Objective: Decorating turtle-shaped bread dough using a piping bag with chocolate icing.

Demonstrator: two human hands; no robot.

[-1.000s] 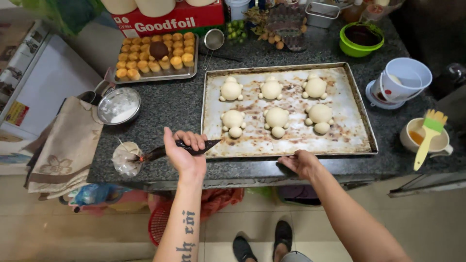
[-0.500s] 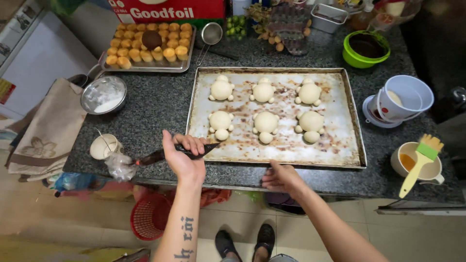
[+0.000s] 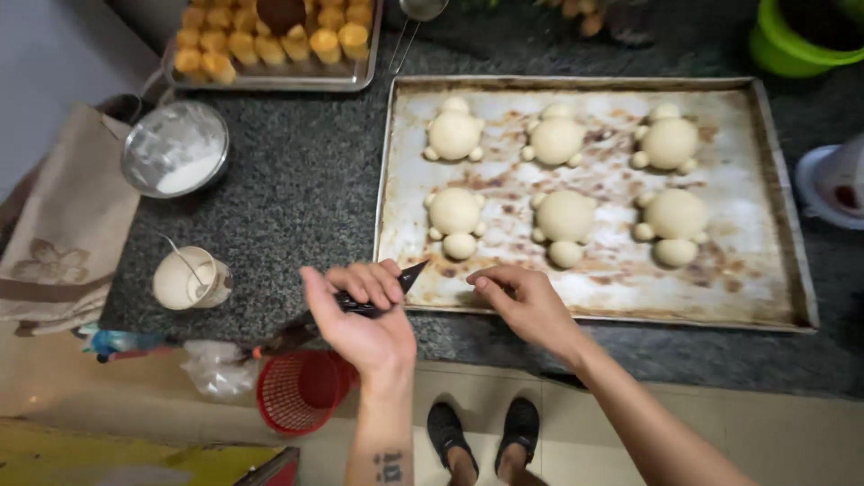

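My left hand [image 3: 360, 310] grips a dark piping bag [image 3: 378, 290], its tip pointing at the near left edge of a worn metal baking tray [image 3: 774, 216]. On the tray lie several pale dough pieces shaped like turtles; the nearest one [image 3: 455, 216] is just beyond the bag's tip. My right hand [image 3: 520, 301] rests with bent fingers on the tray's front rim, holding nothing.
A small cup of white cream [image 3: 187, 279] and a metal bowl of flour [image 3: 175, 160] stand left on the dark stone counter [image 3: 297, 207]. A tray of golden pastries [image 3: 270, 40] sits behind. A green bowl [image 3: 796, 40] is far right. A red basket [image 3: 301, 391] stands below.
The view has dropped closer to the tray. My left hand keeps the piping bag near the tray's front edge, and my right hand has come up onto the front rim beside it.
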